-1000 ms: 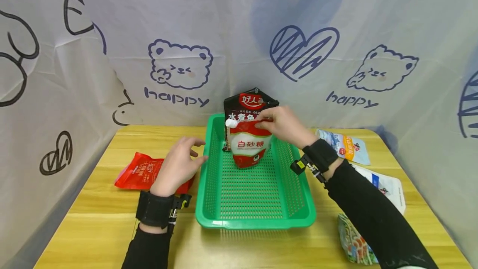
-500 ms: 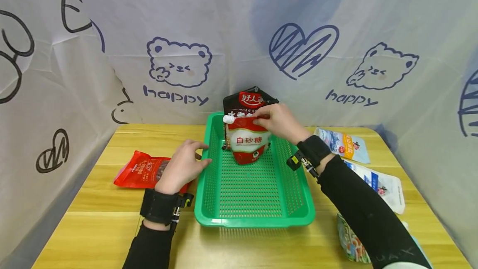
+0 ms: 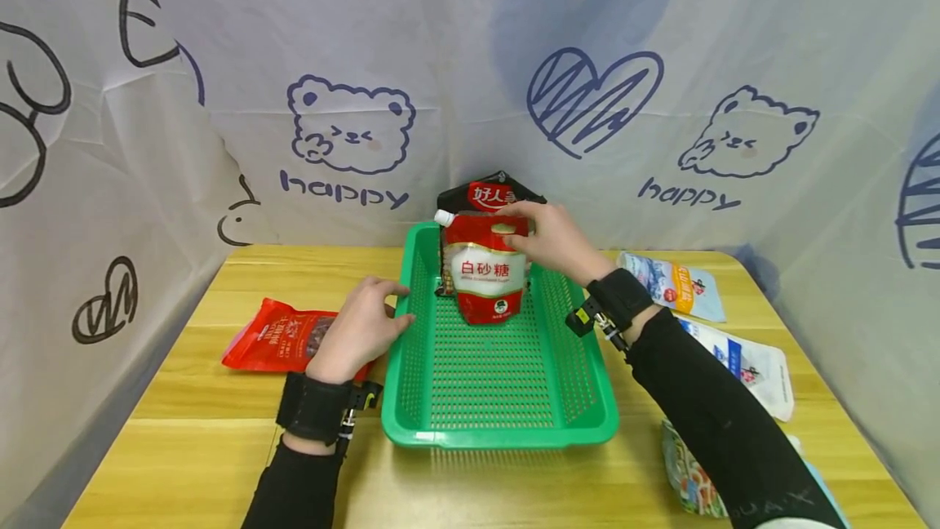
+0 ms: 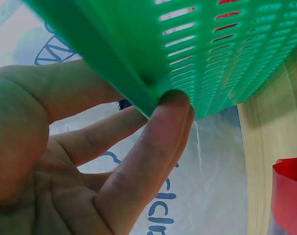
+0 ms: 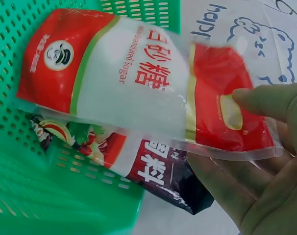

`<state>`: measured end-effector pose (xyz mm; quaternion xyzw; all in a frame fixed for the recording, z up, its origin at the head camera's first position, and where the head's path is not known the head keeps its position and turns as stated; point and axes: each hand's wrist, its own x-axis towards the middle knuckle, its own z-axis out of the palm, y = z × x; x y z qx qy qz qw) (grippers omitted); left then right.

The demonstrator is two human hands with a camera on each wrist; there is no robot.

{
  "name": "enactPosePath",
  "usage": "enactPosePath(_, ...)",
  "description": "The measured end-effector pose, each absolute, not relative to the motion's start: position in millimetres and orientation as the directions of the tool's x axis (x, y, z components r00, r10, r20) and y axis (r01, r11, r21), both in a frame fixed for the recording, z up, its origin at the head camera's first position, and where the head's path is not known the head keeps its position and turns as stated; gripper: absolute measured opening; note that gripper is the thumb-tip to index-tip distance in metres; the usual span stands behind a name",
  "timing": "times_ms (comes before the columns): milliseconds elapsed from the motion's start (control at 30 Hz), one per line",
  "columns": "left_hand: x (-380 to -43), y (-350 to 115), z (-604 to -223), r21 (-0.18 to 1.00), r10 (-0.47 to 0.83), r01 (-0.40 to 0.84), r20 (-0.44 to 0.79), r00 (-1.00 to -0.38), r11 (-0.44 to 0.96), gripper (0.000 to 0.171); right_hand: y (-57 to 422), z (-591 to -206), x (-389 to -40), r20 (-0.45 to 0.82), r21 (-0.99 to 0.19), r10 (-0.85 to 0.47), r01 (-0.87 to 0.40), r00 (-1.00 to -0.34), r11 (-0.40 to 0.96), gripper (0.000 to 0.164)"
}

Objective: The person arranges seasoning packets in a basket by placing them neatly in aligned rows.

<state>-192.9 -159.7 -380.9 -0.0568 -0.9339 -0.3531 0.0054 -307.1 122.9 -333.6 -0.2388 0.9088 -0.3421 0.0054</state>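
Note:
In the head view, my right hand (image 3: 552,242) holds a red-and-white pouch of granulated sugar (image 3: 486,272) by its top edge. The pouch stands upright in a green plastic basket (image 3: 499,437), its white cap at upper left. The right wrist view shows the thumb on the front of the sugar pouch (image 5: 131,73) and the fingers behind. Behind it, a black seasoning packet (image 3: 458,201) leans at the basket's back, partly covered. My left hand (image 3: 360,329) pinches the basket's left rim; the left wrist view has that rim (image 4: 107,63) between thumb and fingers.
A red packet (image 3: 282,339) lies left of the basket, partly under my left hand. To the right lie a blue-and-orange pouch (image 3: 679,286), a white pouch (image 3: 764,374) and a patterned green packet (image 3: 686,472), partly behind my right arm. A drawn-on cloth (image 3: 470,47) encloses the wooden table (image 3: 176,447).
The sugar pouch has tilted back more upright and shows more of its front. My left hand has moved slightly right and come onto the basket's rim.

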Motion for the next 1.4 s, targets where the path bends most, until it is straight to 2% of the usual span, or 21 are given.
enactPosePath(333,-193,-160,-380,0.659,0.1,0.108,0.049,-0.994,0.745,0.042,128,-347,-316,0.261,-0.67,-0.355,-0.433,-0.898,0.603,0.026)
enactPosePath(633,-193,-159,-381,0.66,0.101,0.107,0.047,-0.994,0.743,0.042,131,-360,-319,0.345,-0.738,-0.309,-0.46,-0.886,0.494,0.018)
enactPosePath(900,-193,-159,-381,0.662,0.094,0.097,0.04,-0.995,0.743,0.042,129,-360,-320,0.289,-0.735,-0.342,-0.436,-0.894,0.519,0.022)
enactPosePath(1133,-193,-159,-380,0.665,0.102,0.105,0.044,-0.994,0.739,0.042,131,-359,-330,0.188,-0.773,-0.326,-0.344,-0.927,0.533,0.03)
enactPosePath(1400,-193,-159,-379,0.656,0.1,0.105,0.045,-0.994,0.747,0.042,136,-363,-338,0.167,-0.772,-0.328,-0.33,-0.93,0.543,0.034)
